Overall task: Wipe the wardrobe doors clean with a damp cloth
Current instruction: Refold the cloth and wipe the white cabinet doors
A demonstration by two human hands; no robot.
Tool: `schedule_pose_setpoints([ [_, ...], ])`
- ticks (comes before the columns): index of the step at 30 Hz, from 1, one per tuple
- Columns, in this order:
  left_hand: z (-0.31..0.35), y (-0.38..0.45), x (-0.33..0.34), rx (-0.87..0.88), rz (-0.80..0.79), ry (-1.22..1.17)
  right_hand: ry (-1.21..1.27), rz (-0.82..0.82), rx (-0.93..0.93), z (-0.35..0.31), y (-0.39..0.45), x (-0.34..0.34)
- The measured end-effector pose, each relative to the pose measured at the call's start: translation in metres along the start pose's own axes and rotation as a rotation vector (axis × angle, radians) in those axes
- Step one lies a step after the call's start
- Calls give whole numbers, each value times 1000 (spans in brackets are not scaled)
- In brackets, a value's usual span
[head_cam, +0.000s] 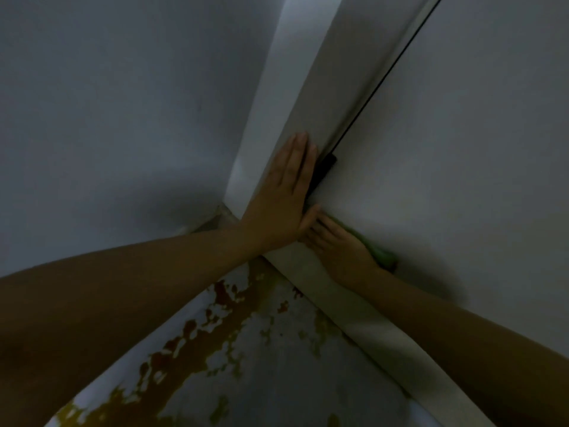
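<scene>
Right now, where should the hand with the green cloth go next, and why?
Probably slide the right hand and its green cloth upward along the white wardrobe door. The cloth is pressed low on the door, near the bottom edge, and a wide stretch of door lies above it. The left hand lies flat on the neighbouring panel, seemingly bracing it.
</scene>
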State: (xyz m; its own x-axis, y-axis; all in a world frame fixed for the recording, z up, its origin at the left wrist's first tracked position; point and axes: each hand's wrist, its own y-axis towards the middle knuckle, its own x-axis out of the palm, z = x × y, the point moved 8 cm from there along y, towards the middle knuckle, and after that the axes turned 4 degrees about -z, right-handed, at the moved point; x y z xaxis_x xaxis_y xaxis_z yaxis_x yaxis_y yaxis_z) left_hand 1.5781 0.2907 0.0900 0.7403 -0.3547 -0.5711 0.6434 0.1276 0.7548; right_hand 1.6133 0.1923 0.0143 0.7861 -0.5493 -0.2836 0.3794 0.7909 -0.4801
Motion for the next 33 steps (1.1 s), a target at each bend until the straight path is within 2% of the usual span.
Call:
schedule_pose_setpoints([
  [5,-2,-4,-2,31,-1,-24,24,-144,-201,-46,-52,46],
  [8,-2,-7,-2,38,-3,-7,73,-186,-265,-42,-71,57],
  [13,-4,-5,10,-6,85,39,1,-104,-191,-19,-26,24],
  [18,-14,-5,14,77,136,87,-19,-58,-171,-44,19,15],
  [23,-16,-11,19,106,98,96,-79,-164,-303,-85,-28,69],
  [27,-19,-20,25,85,47,136,-201,-124,-395,-85,-21,56],
  [33,-25,-23,30,146,42,202,-114,-77,-269,-94,59,32],
])
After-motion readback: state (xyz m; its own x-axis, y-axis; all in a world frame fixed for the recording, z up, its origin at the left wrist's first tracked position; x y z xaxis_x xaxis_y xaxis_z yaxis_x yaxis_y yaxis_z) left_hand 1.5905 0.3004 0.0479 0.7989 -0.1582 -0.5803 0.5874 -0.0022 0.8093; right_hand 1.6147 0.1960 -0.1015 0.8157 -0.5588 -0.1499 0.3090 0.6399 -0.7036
